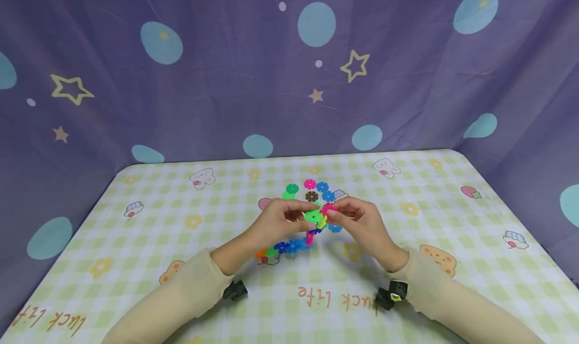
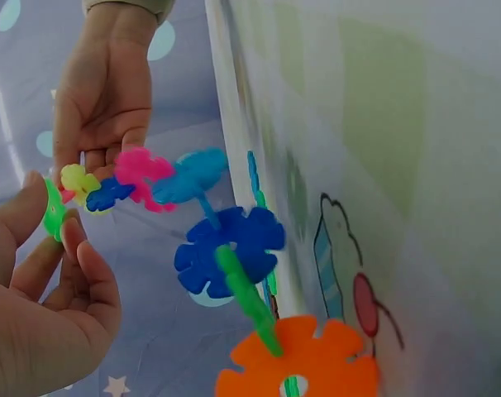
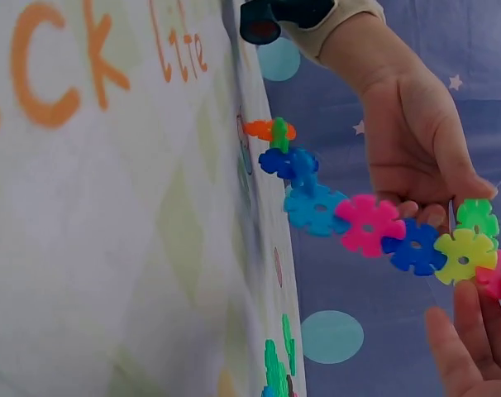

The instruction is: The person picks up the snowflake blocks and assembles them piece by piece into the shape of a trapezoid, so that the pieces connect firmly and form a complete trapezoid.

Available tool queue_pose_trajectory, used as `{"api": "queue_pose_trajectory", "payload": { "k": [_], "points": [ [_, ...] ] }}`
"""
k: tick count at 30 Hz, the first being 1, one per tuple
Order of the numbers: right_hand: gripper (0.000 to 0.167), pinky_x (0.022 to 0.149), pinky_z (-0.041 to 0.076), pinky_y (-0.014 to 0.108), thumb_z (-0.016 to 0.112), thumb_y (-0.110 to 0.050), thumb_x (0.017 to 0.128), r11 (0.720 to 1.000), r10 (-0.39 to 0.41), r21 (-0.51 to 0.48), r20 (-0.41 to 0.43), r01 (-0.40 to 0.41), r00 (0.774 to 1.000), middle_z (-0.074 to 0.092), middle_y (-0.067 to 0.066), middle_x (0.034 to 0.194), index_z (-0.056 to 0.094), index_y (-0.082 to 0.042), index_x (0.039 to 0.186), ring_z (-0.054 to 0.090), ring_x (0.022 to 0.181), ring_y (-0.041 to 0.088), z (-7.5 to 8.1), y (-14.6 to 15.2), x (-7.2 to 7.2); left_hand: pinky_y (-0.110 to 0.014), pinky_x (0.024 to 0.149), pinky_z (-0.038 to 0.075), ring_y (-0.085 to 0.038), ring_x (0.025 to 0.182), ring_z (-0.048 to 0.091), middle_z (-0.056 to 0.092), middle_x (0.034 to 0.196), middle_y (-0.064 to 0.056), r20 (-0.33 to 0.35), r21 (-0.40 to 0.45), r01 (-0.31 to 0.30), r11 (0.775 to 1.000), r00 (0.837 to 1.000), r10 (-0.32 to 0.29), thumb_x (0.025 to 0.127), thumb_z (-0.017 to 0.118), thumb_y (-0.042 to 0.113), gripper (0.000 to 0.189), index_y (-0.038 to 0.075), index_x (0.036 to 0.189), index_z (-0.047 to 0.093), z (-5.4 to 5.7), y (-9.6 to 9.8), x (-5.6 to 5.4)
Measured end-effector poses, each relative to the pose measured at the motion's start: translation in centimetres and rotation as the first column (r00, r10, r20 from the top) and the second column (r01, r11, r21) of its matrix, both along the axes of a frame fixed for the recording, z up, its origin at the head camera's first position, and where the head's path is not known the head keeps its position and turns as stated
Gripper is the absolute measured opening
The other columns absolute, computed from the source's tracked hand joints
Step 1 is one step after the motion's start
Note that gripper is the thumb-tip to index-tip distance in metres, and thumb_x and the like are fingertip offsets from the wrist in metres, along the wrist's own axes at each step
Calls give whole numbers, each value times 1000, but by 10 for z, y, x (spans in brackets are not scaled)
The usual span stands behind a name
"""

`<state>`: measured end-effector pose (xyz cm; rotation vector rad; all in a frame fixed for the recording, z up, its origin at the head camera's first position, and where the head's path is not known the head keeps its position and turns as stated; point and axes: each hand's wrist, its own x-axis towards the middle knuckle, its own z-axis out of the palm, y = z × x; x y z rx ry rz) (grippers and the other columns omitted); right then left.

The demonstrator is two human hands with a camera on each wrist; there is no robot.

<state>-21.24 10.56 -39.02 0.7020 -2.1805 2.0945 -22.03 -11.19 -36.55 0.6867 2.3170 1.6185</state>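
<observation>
Green flower [image 1: 311, 214]: my left grip [image 1: 277, 223] is pinching it | pink flower [image 1: 328, 210]: my right grip [image 1: 368, 227] is pinching it | risk: chain [image 3: 384, 236] could be popping apart from its own weight

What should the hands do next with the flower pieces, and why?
Perhaps press the outer pink flower gently against the yellow flower: the right hand pinches it at the yellow one's edge, while the left hand pinches the green flower alongside, probably steadying things.
</observation>
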Motion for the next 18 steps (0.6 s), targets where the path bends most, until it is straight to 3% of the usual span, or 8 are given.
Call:
{"api": "queue_pose_trajectory", "payload": {
  "k": [4, 12, 18],
  "points": [
    [6, 68, 56, 33, 65, -2, 87, 999, -1, 47, -36, 3, 999, 69, 3, 84, 66, 3, 91, 66, 72, 21, -1, 3, 1, -21, 58, 46, -16, 67, 53, 67, 87, -2, -14, -25, 30, 999, 999, -30, 81, 75, 16, 34, 11, 115, 68, -2, 0, 3],
    [5, 63, 55, 31, 65, 2, 86, 997, 37, 73, -80, -31, 996, 66, 8, 78, 62, 5, 85, 62, 67, 15, -4, 2, 7, -19, 57, 46, -14, 65, 51, 60, 76, -3, 36, -12, 11, 1000, 999, -10, 80, 76, 14, 32, 9, 110, 70, -3, 2, 9],
    [10, 63, 54, 28, 66, 6, 83, 995, 15, 96, -129, -2, 992, 64, 11, 74, 59, 1, 78, 63, 68, 11, -5, -1, 14, -21, 62, 47, -12, 69, 52, 67, 89, -1, -52, -44, 85, 995, 995, -87, 85, 71, 14, 32, 10, 116, 68, -4, 2, 15]
  ]
}}
